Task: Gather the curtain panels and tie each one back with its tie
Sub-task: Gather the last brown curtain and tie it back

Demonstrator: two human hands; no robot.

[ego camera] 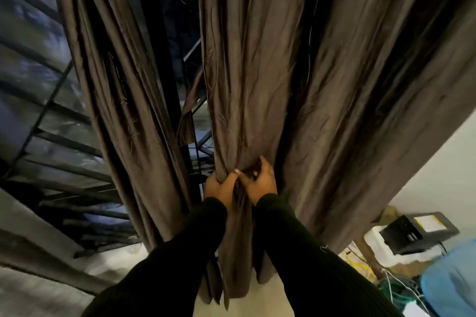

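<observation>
Both hands, left hand (pixel 219 188) and right hand (pixel 260 180), clench the crumpled brown curtain panel (pixel 247 85).

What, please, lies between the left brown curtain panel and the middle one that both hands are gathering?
In the head view, a dark window gap with black metal grille bars lies between the left panel and the gathered panel.

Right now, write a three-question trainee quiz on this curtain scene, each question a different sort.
1. True or false: both hands grip the middle brown fabric curtain panel.
2. Which hand is nearer the dark barred window? A) left hand B) right hand
3. Fill in: the black box-shaped device sits at the lower ____ of the view.

Key: 1 true; 2 A; 3 right.
</observation>
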